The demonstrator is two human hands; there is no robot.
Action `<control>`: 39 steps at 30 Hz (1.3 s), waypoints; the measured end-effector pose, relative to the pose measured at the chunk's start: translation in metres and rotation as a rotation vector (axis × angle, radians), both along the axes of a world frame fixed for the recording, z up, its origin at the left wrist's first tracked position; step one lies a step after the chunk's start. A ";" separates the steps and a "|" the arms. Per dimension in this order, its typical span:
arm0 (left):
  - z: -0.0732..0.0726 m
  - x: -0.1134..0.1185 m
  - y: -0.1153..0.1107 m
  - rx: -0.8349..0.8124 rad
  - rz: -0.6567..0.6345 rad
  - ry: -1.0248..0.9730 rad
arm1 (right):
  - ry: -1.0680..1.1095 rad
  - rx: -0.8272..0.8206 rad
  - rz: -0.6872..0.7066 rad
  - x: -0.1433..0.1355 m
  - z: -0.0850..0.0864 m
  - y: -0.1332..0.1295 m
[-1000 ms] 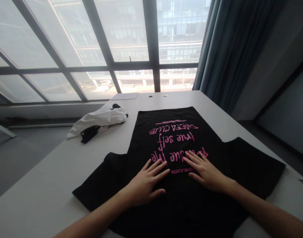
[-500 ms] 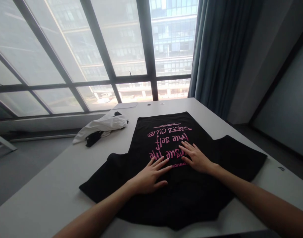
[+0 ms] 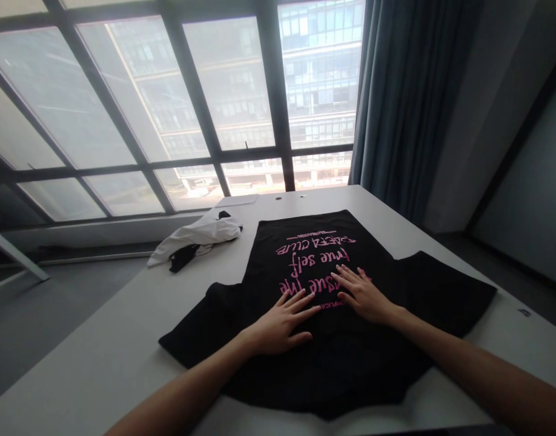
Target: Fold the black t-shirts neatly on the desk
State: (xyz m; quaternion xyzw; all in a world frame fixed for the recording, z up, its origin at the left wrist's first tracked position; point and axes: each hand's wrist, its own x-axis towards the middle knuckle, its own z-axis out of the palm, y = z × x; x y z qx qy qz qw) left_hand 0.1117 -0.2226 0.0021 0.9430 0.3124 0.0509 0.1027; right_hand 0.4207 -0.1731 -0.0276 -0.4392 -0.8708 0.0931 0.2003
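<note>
A black T-shirt (image 3: 323, 357) lies spread flat on the white table, its hem toward the window and its sleeves out to both sides. Pink lettering on it reads upside down from here. My left hand (image 3: 280, 324) rests palm down on the shirt, fingers spread, just below the print's left part. On the right part of the print lies my right hand (image 3: 364, 297), also flat with its fingers apart, covering some letters. Neither hand grips the fabric.
A crumpled white and black garment (image 3: 200, 236) lies at the table's far left edge. The white table (image 3: 100, 345) reaches toward the window. A small dark object (image 3: 524, 312) sits by the right edge. A blue-grey curtain (image 3: 396, 109) hangs behind.
The view has tilted up and shifted slightly, so the scene sits a little lower and further right. Both hands stay flat on the shirt in nearly the same places.
</note>
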 end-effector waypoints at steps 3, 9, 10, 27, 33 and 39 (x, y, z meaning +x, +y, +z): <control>0.001 0.000 0.000 -0.007 -0.002 0.008 | 0.070 0.075 -0.163 0.007 0.000 0.008; -0.003 -0.003 0.004 0.022 -0.011 -0.003 | 0.567 -0.123 -0.408 0.054 0.000 0.041; -0.005 -0.003 0.005 0.028 -0.014 -0.008 | 0.723 -0.169 -0.420 0.065 0.002 0.046; -0.001 -0.009 0.006 0.035 0.085 0.017 | 0.884 -0.224 -0.225 0.072 0.032 0.024; 0.015 0.001 -0.012 0.033 0.065 -0.106 | 0.102 -0.097 0.145 0.011 0.056 -0.041; 0.035 0.012 -0.037 -0.180 -0.200 -0.123 | -0.045 -0.234 0.063 0.024 0.052 -0.095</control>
